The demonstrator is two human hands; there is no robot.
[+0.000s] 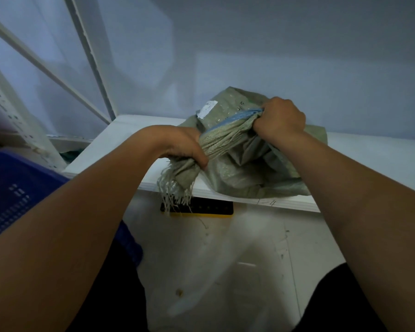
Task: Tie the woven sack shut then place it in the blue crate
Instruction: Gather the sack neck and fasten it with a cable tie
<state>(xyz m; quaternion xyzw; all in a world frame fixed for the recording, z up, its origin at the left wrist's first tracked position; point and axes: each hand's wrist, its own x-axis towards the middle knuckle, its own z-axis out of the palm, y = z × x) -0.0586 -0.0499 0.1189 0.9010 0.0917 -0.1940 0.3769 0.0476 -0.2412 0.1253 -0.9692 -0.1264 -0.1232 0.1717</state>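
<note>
1. Head view. The woven sack (240, 168) lies slumped on the white table (120, 142), its body at about 3 o'clock of frame centre and close to the near edge, which it slightly overhangs.
2. The left hand (182, 147) is fisted around the gathered neck just above the frayed fringe (175, 190); the fringe hangs past the table edge.
3. The right hand (279, 118) is fisted on the other end of the twisted neck, up against the sack body, where a blue strip (240, 117) shows in the weave.
4. Judgement: the two hands pull apart along the twist to keep the neck tight as a rope, so it can be looped into a knot. No knot is visible yet; tying looks early.
5. A white label (207, 108) sits on the sack's far face at 12 o'clock of the neck.
6. Edges and room: the blue crate (12, 188) stands at 9 o'clock, lower than the table and beside its left end, apart from the sack. A white frame post (94, 58) rises at 11 o'clock. The path from sack to crate, leftwards over the table corner, looks open; the left forearm crosses it now.
</note>
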